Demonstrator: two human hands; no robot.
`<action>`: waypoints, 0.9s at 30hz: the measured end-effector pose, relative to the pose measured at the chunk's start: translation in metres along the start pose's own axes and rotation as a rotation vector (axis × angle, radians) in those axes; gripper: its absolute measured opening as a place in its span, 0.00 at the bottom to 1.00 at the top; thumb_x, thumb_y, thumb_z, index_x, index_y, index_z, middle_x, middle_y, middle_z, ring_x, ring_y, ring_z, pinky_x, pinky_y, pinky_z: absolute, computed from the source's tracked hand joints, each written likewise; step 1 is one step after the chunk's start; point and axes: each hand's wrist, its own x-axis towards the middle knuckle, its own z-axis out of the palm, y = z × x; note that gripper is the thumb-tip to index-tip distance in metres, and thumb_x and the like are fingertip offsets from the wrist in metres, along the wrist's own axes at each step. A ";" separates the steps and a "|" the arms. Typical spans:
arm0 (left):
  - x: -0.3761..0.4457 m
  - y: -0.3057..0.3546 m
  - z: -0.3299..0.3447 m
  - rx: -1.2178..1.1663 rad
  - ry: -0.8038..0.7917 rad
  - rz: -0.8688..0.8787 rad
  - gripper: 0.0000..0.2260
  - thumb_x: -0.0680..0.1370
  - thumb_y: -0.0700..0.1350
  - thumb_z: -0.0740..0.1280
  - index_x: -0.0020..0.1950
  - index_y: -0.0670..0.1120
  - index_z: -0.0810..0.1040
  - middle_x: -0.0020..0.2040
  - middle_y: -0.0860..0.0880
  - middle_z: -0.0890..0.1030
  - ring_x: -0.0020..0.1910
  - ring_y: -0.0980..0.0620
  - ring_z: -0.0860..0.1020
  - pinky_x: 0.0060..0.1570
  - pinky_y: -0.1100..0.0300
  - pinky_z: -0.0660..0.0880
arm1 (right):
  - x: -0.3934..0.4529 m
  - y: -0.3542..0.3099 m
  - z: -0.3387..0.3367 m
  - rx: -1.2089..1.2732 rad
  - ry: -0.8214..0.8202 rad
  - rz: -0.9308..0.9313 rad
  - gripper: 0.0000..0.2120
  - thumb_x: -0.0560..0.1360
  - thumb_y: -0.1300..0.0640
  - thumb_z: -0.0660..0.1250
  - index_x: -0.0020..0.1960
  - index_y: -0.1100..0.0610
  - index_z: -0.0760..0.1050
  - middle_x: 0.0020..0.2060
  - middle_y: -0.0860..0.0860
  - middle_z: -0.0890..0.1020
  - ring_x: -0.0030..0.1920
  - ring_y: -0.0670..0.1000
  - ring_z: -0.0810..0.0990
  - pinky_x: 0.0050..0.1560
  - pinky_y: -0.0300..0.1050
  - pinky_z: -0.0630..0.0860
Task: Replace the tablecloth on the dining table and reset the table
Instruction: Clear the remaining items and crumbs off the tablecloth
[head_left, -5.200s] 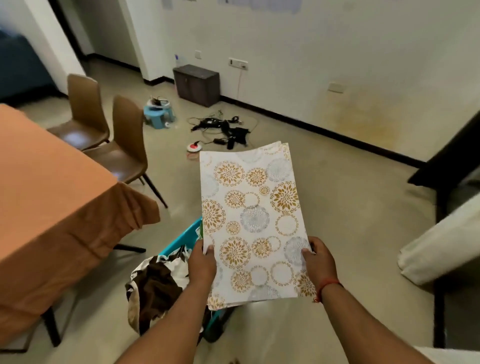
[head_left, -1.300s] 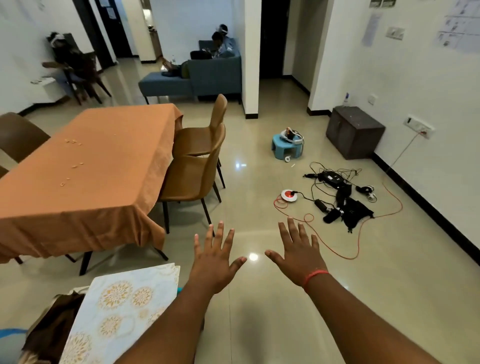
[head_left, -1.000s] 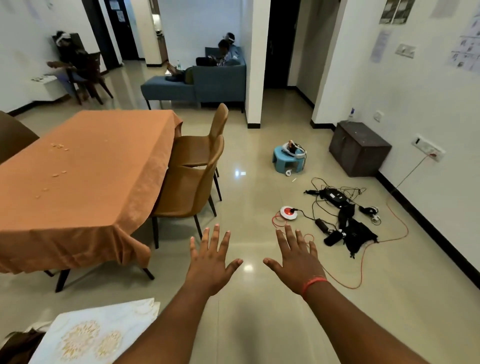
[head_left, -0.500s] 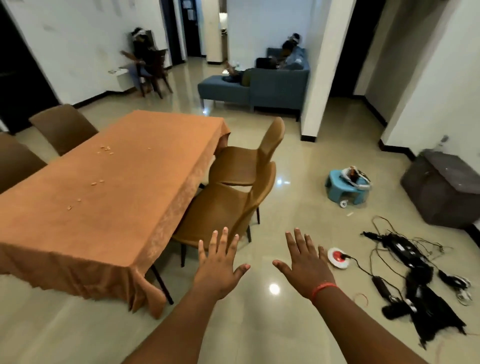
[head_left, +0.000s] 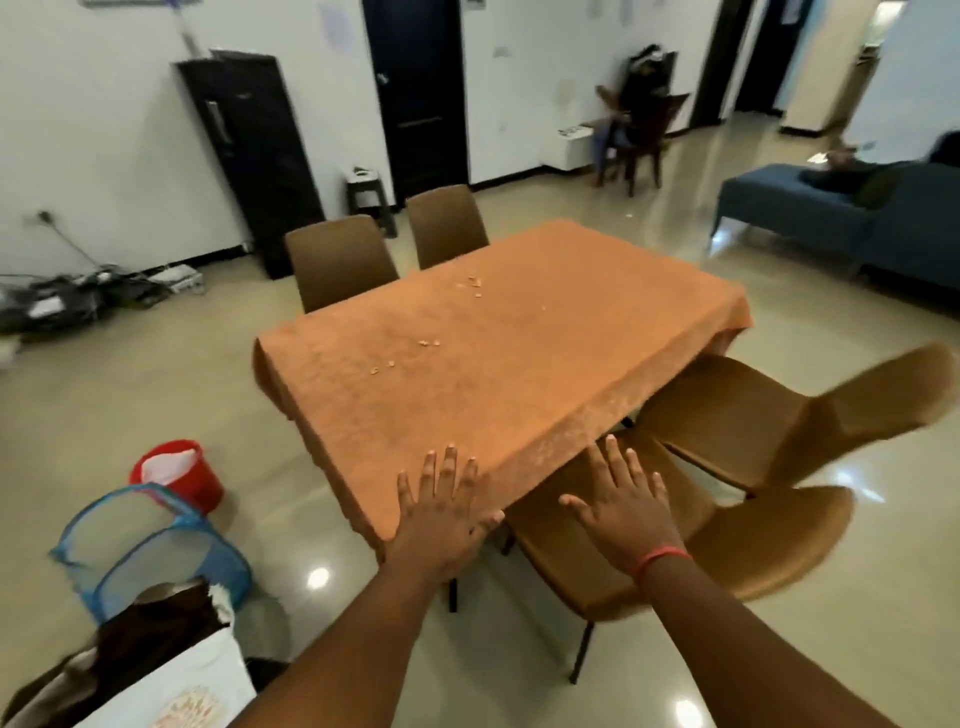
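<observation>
Hovering hands (head_left: 524, 512) spread flat, holding nothing, near tablecloth (head_left: 498, 358)

The orange tablecloth (head_left: 493, 364) conceals the surface beneath. Crumbs (head_left: 431, 343) on it are too small to identify. Beside it, the near chair's backrest (head_left: 878, 400) is motion-blurred. The patterned cloth (head_left: 176, 691) is cut off at the bottom edge.
</observation>
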 end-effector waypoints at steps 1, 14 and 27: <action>0.009 -0.010 -0.002 -0.005 0.002 -0.045 0.35 0.78 0.70 0.40 0.80 0.55 0.36 0.81 0.47 0.35 0.79 0.42 0.36 0.74 0.34 0.38 | 0.017 -0.007 0.000 -0.006 -0.008 -0.047 0.41 0.75 0.27 0.41 0.80 0.46 0.36 0.80 0.49 0.41 0.80 0.55 0.42 0.78 0.62 0.45; 0.194 -0.171 0.012 -0.047 -0.036 -0.221 0.37 0.77 0.73 0.38 0.79 0.56 0.32 0.79 0.50 0.31 0.79 0.43 0.35 0.74 0.36 0.36 | 0.276 -0.113 0.047 -0.092 -0.145 -0.156 0.40 0.76 0.28 0.43 0.80 0.48 0.36 0.80 0.50 0.40 0.80 0.56 0.43 0.78 0.60 0.51; 0.305 -0.278 0.042 -0.069 -0.195 -0.404 0.35 0.79 0.67 0.41 0.81 0.52 0.39 0.81 0.47 0.38 0.80 0.42 0.39 0.75 0.38 0.39 | 0.477 -0.212 0.098 -0.080 -0.277 -0.250 0.36 0.80 0.39 0.58 0.81 0.51 0.46 0.79 0.54 0.53 0.77 0.59 0.59 0.71 0.56 0.67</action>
